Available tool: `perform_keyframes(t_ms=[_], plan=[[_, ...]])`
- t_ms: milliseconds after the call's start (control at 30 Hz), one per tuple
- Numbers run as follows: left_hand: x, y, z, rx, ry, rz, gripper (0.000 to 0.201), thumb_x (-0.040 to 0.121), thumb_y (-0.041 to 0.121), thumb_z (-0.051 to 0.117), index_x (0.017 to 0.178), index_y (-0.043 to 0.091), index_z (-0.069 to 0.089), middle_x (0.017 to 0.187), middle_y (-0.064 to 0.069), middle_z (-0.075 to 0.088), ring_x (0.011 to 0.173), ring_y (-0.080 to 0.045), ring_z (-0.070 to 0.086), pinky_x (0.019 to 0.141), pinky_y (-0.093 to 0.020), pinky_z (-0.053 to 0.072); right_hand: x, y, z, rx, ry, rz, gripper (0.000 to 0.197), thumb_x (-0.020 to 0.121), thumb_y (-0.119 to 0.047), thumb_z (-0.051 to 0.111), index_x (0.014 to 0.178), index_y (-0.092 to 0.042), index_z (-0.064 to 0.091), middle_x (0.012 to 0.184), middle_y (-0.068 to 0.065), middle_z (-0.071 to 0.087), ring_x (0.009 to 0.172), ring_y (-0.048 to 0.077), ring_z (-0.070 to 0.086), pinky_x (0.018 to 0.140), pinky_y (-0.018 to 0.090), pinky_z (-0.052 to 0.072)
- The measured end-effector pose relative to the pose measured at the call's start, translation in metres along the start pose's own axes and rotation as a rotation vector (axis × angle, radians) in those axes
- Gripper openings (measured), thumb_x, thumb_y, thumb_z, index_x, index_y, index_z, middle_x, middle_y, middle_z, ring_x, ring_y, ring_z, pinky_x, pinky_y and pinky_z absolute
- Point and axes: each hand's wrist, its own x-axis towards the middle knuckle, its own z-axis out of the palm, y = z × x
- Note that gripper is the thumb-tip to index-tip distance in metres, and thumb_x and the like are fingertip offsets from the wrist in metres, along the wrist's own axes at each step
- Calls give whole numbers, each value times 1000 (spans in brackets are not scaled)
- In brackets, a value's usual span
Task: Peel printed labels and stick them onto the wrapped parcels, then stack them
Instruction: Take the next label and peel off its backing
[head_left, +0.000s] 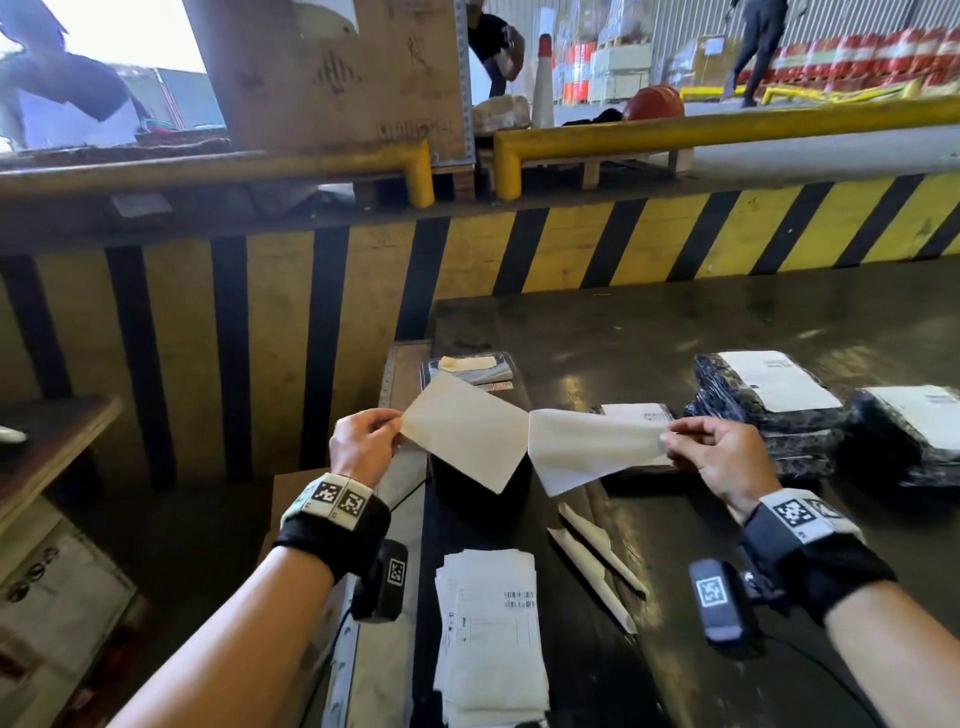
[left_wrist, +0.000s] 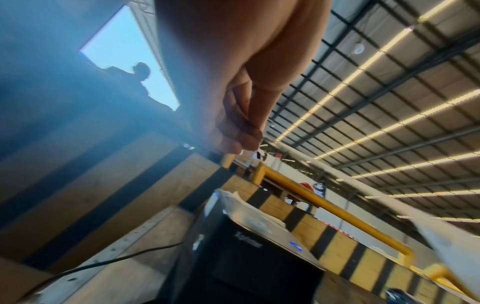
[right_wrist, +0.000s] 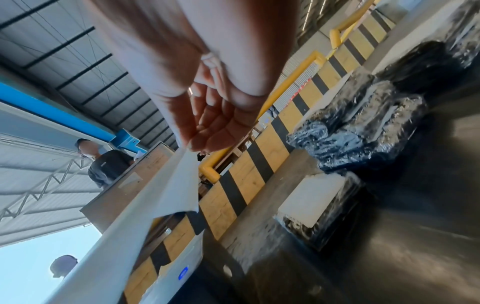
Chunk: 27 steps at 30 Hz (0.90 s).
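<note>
Both hands hold a label sheet in the air above the black label printer. My left hand pinches the yellowish backing paper at its left corner. My right hand pinches the white label by its right end; the two sheets still meet in the middle. In the right wrist view the white label runs down from the fingertips. Black wrapped parcels with white labels lie to the right: one flat parcel behind the label, a stack, another parcel.
A pile of printed labels lies at the near table edge. Discarded backing strips lie beside it. A yellow-and-black striped wall with yellow rails stands behind the table. People move in the background. A low shelf is at left.
</note>
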Motion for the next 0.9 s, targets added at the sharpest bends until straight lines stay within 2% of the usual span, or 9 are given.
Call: perform_keyframes(t_ms=[67, 133, 200, 267, 367, 500, 600, 767, 900], plan=[[5, -4, -7, -6, 34, -53, 11, 89, 12, 63, 94, 9, 72, 91, -10, 71, 82, -22, 68, 82, -38, 58, 6, -5, -11, -4, 56, -29, 14, 80, -2, 70, 75, -16, 69, 63, -1, 70, 48, -1, 61, 53, 11, 52], [10, -5, -14, -29, 62, -81, 8, 89, 13, 62, 91, 12, 70, 93, -11, 71, 85, -21, 69, 84, -39, 57, 8, -17, -18, -14, 102, -86, 6, 80, -4, 69, 82, -10, 69, 52, -12, 66, 46, -7, 58, 50, 4, 47], [13, -1, -18, -44, 76, -78, 8, 90, 13, 62, 91, 14, 70, 91, -10, 71, 85, -22, 69, 85, -41, 57, 8, -28, -17, -44, 95, -158, 7, 81, -5, 68, 86, -10, 68, 60, -10, 65, 46, -11, 56, 49, -1, 42], [13, 6, -16, -86, 67, -63, 12, 91, 11, 60, 96, 7, 70, 88, -10, 70, 81, -21, 68, 82, -38, 57, 8, -34, -9, -64, 11, -181, 6, 81, -5, 69, 86, -7, 69, 66, 0, 65, 46, -8, 57, 50, 1, 44], [6, 22, -8, -179, 22, -17, 15, 92, 8, 58, 100, 2, 68, 85, -10, 68, 71, -16, 65, 73, -26, 57, 9, -33, 12, -103, -159, -199, 10, 78, -8, 73, 82, -18, 73, 66, -7, 69, 54, 0, 60, 61, 12, 51], [-4, 37, 3, -219, -15, 59, 17, 92, 12, 59, 103, 2, 69, 91, -14, 69, 76, -20, 66, 74, -32, 55, 6, -25, 47, -180, -374, -178, 13, 77, -8, 74, 79, -21, 71, 71, -6, 68, 57, -4, 60, 62, 9, 47], [-14, 43, 9, -220, -42, 73, 18, 92, 11, 57, 103, 1, 68, 91, -15, 69, 76, -20, 65, 69, -30, 53, 3, -1, 70, -213, -505, -85, 17, 76, -11, 75, 71, -27, 70, 65, -9, 67, 58, 2, 61, 65, 21, 49], [-33, 43, 25, -203, -79, 50, 13, 94, 8, 55, 97, 6, 67, 88, -14, 69, 73, -19, 65, 70, -31, 53, -7, 38, 88, -344, -667, 88, 12, 78, -10, 72, 71, -20, 69, 64, 1, 67, 53, 9, 59, 56, 20, 52], [-42, 41, 45, -182, -117, 20, 13, 95, 8, 53, 94, 12, 66, 84, -11, 68, 70, -17, 66, 64, -24, 52, -8, 54, 89, -557, -796, 86, 7, 80, -16, 69, 83, -21, 72, 86, 3, 72, 70, 8, 63, 72, 22, 55]])
